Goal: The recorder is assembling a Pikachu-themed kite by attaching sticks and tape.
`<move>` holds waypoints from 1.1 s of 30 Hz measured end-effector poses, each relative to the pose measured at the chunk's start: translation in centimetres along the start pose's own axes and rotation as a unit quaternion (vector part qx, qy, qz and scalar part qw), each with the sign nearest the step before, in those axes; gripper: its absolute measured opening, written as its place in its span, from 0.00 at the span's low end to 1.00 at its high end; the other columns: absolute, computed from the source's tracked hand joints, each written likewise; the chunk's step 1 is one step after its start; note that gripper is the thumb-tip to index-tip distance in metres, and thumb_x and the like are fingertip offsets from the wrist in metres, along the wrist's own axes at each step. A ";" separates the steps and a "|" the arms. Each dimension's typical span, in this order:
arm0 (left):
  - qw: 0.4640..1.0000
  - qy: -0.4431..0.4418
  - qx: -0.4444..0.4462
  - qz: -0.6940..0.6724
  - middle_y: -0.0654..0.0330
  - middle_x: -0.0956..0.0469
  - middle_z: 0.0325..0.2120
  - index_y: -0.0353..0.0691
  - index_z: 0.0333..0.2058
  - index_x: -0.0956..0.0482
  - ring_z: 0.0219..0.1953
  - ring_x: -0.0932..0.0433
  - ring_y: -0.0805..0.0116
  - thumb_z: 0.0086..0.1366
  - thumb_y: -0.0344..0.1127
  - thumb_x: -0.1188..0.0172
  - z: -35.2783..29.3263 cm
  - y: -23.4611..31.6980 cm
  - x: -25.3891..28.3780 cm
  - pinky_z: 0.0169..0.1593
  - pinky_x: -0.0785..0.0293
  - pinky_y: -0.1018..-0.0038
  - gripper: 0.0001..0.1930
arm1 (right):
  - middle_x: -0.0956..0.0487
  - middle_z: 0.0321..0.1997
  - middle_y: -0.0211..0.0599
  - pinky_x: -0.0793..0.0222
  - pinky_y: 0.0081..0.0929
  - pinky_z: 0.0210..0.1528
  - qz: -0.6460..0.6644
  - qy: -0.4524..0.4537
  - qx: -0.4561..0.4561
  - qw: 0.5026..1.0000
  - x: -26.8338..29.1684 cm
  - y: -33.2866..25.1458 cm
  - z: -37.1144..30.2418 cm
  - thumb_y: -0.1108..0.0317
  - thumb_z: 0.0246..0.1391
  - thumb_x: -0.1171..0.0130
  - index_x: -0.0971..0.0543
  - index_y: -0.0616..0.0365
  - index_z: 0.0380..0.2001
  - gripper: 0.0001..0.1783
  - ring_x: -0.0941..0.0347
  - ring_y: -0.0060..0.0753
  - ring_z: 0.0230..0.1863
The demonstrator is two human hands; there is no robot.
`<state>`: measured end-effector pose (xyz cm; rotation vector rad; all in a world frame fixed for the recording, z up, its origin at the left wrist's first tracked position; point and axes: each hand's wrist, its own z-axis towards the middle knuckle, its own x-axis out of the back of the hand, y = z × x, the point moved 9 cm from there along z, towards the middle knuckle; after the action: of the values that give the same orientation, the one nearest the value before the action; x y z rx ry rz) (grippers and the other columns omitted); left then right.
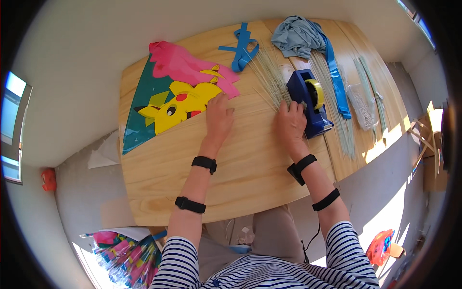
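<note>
A printed plastic kite sheet (166,94), teal with a yellow cartoon figure and a pink patch, lies flat on the wooden table (159,188). My left hand (219,115) rests palm down at the sheet's right edge, fingers spread. My right hand (290,123) lies on the table at the near end of a bundle of thin pale sticks (269,77), just left of a blue tape dispenser (308,101) with a yellow roll. Whether its fingers pinch a stick cannot be told.
Blue ribbon strips (242,48) and a grey-blue cloth (298,34) lie at the far edge. More thin sticks (337,111) and a clear bag (362,103) sit at the right. Colourful kite material (127,255) lies on the floor at lower left.
</note>
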<state>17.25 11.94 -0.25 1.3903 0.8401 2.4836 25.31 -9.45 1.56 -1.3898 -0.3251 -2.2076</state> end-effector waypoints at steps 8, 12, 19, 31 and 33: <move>0.975 -0.029 0.063 0.212 0.51 0.29 0.62 0.37 0.54 0.25 0.64 0.32 0.50 0.62 0.34 0.36 -4.6 -12.3 9.5 0.63 0.35 0.52 0.22 | 0.26 0.44 0.37 0.32 0.38 0.49 -0.010 0.008 0.117 0.993 -0.4 -2.7 -1.5 0.73 0.49 0.43 0.20 0.61 0.39 0.12 0.31 0.45 0.48; 0.966 -0.018 0.001 0.257 0.53 0.24 0.55 0.38 0.46 0.23 0.59 0.27 0.53 0.61 0.32 0.36 -4.5 -10.9 9.0 0.56 0.28 0.56 0.15 | 0.26 0.50 0.37 0.33 0.41 0.53 -0.004 -0.048 0.083 0.995 -1.5 -1.9 -0.7 0.74 0.48 0.42 0.20 0.60 0.37 0.10 0.32 0.46 0.52; 0.952 -0.023 -0.100 0.288 0.59 0.22 0.33 0.42 0.35 0.25 0.40 0.21 0.56 0.53 0.27 0.38 -3.8 -9.6 9.3 0.40 0.23 0.63 0.10 | 0.26 0.48 0.42 0.33 0.43 0.52 0.058 -0.036 0.151 0.986 1.5 -4.5 -1.8 0.75 0.48 0.42 0.20 0.59 0.34 0.08 0.32 0.49 0.53; 0.988 0.117 0.100 0.020 0.53 0.20 0.27 0.33 0.35 0.20 0.28 0.21 0.57 0.49 0.19 0.37 -2.6 -13.1 11.4 0.34 0.25 0.67 0.12 | 0.23 0.39 0.42 0.32 0.44 0.48 0.198 -0.119 0.198 0.953 0.9 -10.4 -3.4 0.74 0.46 0.40 0.21 0.60 0.29 0.04 0.29 0.49 0.46; 0.981 0.141 0.117 -0.055 0.54 0.22 0.25 0.33 0.32 0.21 0.28 0.22 0.60 0.50 0.20 0.34 -2.6 -13.6 11.8 0.34 0.27 0.67 0.09 | 0.23 0.39 0.42 0.31 0.45 0.48 0.216 -0.133 0.189 0.949 0.6 -10.7 -3.6 0.74 0.46 0.39 0.21 0.60 0.29 0.04 0.29 0.49 0.46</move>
<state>6.99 26.94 -0.21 1.0278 1.2672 2.5988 16.59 -2.24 1.22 -1.3834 -0.4600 -1.5139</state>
